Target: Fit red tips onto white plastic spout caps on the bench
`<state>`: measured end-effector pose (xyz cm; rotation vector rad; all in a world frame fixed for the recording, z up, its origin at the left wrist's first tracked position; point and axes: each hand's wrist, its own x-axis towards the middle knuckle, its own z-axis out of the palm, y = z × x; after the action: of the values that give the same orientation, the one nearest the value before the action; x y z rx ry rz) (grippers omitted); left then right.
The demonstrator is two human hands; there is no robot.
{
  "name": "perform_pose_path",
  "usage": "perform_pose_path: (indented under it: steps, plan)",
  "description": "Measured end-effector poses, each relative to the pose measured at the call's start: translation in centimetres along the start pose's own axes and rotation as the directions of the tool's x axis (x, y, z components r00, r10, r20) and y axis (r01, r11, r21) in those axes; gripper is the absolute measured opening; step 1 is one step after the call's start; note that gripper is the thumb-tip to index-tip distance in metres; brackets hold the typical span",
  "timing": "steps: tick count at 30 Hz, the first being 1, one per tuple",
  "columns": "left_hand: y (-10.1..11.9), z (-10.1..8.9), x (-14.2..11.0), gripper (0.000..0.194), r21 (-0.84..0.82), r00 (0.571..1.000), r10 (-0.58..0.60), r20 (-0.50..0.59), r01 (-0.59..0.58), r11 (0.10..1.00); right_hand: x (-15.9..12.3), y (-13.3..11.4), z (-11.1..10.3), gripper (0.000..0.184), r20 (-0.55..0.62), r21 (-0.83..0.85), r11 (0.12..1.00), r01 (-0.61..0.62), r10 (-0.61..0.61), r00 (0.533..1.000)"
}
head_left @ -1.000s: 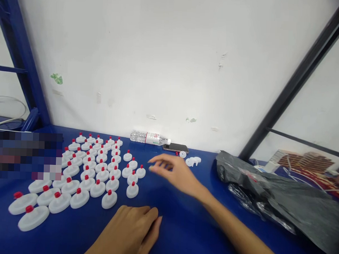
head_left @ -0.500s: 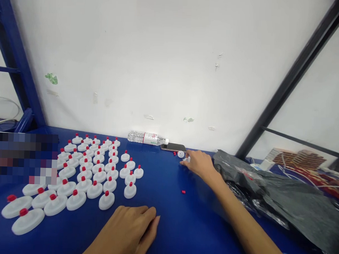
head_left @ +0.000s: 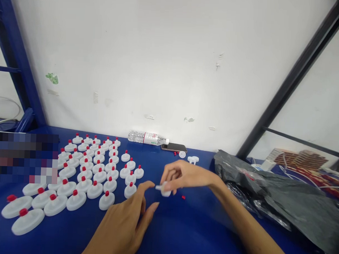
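Observation:
Between the thumb and fingers of my right hand [head_left: 184, 177] is a white plastic nozzle cap [head_left: 165, 189], its narrow spout pointing left. My left hand [head_left: 127, 214] is beside it, thumb and forefinger spread apart with nothing between them; the forefinger tip is close to the spout. A small loose red tip [head_left: 183, 197] lies on the blue table just right of the held cap. To the left stand many white caps with red tips [head_left: 106, 200], upright in loose rows. Farther back rest a few bare white caps [head_left: 193, 159] and another white cap [head_left: 182, 154] beside several small red tips [head_left: 175, 153].
Against the wall lie a clear water bottle [head_left: 148, 138] and a phone [head_left: 173, 147]. A crumpled dark grey plastic bag [head_left: 280, 201] covers the table's right side. A blurred patch hides the far left. Blue and black frame posts [head_left: 288, 79] flank the table.
My right hand has come back from the rear of the table toward the left hand, bringing a white nozzle cap. My left hand has lifted slightly and spread its thumb and forefinger.

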<state>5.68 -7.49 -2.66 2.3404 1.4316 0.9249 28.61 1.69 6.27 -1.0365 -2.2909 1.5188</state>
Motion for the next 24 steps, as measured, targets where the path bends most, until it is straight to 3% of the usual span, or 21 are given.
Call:
perform_pose_path:
  steps: [2,4,7,11,13,15,17,24]
  plan:
    - [-0.1,-0.1,0.2,0.021,-0.026,1.0,-0.013,0.025,0.014,1.0,0.5,-0.5,1.5,0.04,0.094,0.04,0.999,0.012,-0.016,0.995]
    - [0.0,-0.2,0.3,0.025,-0.025,0.999,-0.004,0.033,0.005,1.0,0.8,-0.9,2.3,0.038,0.129,0.039,0.999,0.028,-0.033,0.991]
    - [0.0,-0.5,0.2,0.03,-0.039,1.0,-0.01,0.006,0.01,0.999,0.5,-1.1,1.9,0.04,0.141,0.017,1.0,0.002,-0.005,0.99]
    - [0.1,-0.8,0.0,0.029,-0.112,1.0,-0.018,0.013,0.02,0.994,-1.1,-1.0,-0.2,0.047,-0.016,-0.175,0.972,-0.154,0.153,0.988]
    - [0.2,-0.9,-0.1,0.028,-0.122,1.0,-0.015,0.011,0.016,0.992,-1.9,-0.7,-1.3,0.051,-0.088,-0.287,0.905,-0.315,0.302,0.949]
    - [0.3,-0.9,-0.1,0.027,-0.111,1.0,-0.011,0.003,0.011,0.994,-2.4,-0.4,-1.9,0.051,-0.044,-0.329,0.826,-0.458,0.471,0.881]
    - [0.5,-0.9,-0.1,0.025,-0.095,1.0,0.001,-0.008,-0.002,0.996,-2.4,-0.1,-2.0,0.051,0.038,-0.319,0.798,-0.511,0.55,0.835]
    - [0.5,-0.5,0.1,0.03,-0.006,0.997,0.033,0.063,-0.033,0.999,-2.0,-0.1,-1.0,0.051,0.059,-0.238,0.85,-0.469,0.495,0.867]
